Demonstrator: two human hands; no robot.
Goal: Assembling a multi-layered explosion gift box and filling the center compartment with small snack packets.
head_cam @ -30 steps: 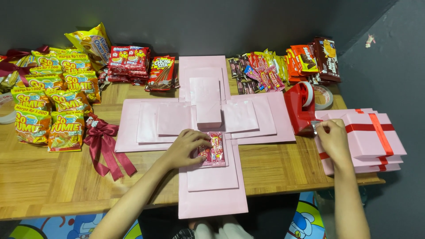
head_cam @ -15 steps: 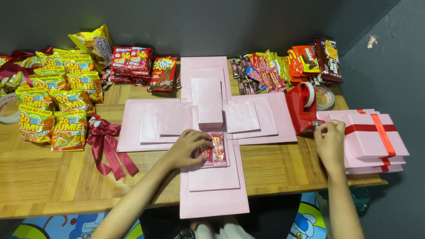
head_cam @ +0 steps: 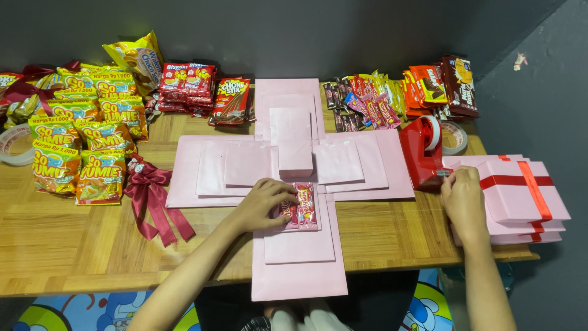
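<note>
Meanwhile, a light, crinkly pink candy packet (head_cam: 298,213) lies flat under the left hand's (head_cam: 262,202) spread fingertips on the unfolded pink box flap (head_cam: 300,245); the right hand (head_cam: 463,199) pinches tape at the red tape dispenser (head_cam: 421,150). Likely slippery, best pinched at its edges.

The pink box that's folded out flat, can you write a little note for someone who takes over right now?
Left hand: presses a small pink-and-red snack packet onto the near flap of the unfolded pink cardboard box.
Right hand: fingers at the front of the red plastic tape dispenser, beside the stacked pink lids with red ribbon.
Done: one packet lies on the near flap.
Left: whether it is taped cannot be seen; the other flaps are bare, and yellow snack bags and a dark red bow wait on the wooden table.
</note>
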